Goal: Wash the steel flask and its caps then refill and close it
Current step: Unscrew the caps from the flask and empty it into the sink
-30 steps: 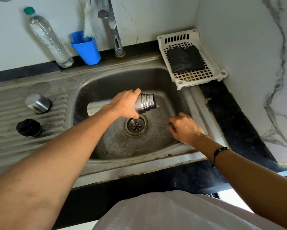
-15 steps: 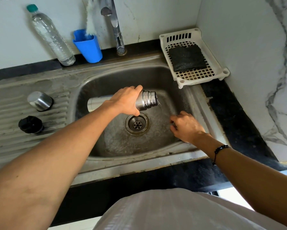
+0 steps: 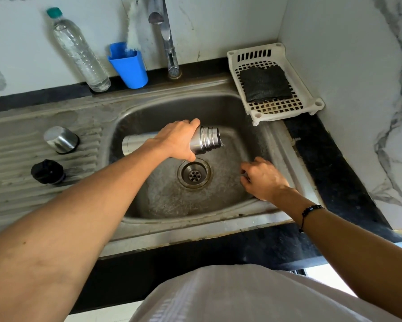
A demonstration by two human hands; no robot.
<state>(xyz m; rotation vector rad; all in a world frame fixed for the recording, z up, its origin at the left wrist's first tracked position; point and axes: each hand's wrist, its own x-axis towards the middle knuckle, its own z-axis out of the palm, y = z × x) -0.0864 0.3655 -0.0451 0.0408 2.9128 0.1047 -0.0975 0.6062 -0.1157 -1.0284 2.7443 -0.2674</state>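
Tipped sideways over the sink [image 3: 218, 219] basin, the steel flask [image 3: 205, 140] is gripped by the left hand [image 3: 176, 140]; the right hand [image 3: 262, 180], loosely curled and empty, is kept near the basin's right edge.

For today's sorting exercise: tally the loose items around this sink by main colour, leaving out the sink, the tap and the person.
Steel: 2, flask, steel cap
Black: 2, black cap, scrub pad
Blue: 1, cup
Clear: 1, plastic bottle
White: 2, tray, brush
Total: 8
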